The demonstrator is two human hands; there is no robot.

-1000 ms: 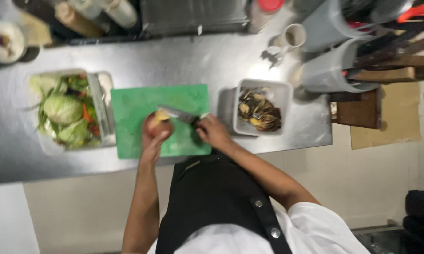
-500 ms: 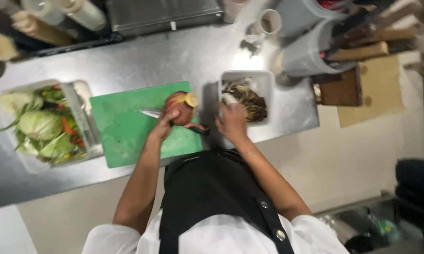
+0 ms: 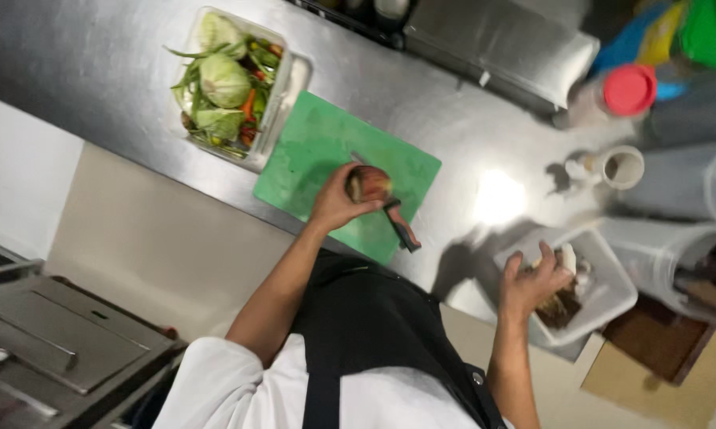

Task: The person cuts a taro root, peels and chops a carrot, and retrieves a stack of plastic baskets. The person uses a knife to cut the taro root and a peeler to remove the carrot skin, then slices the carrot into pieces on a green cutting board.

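Right hand [image 3: 532, 280] now shifted off the board to the white rectangular plastic tub [image 3: 612, 274] beside it; view swung round since half a second ago. Left hand [image 3: 338, 199] over the green plastic cutting board [image 3: 318, 147], fingers clenched around a round reddish-brown onion [image 3: 371, 182], partly peeled, held just clear of the board surface. Black-handled knife [image 3: 401, 226] lying loose just below those fingers, blade partly hidden under the onion.

Onion judged firm, fairly light, with dry papery skin apt to slip; best gripped across its widest part, fingertips on bared flesh rather than loose skin.

Right-hand fingers spread and released over the tub rim, touching the brown and pale peelings [image 3: 560, 302] inside; nothing visibly gripped. Clear plastic tub [image 3: 282, 87] well beyond the left fingers, filled with pale green cabbages, long green stalks and red and orange pieces. White cup [image 3: 620, 167] farther along the steel counter [image 3: 485, 151].
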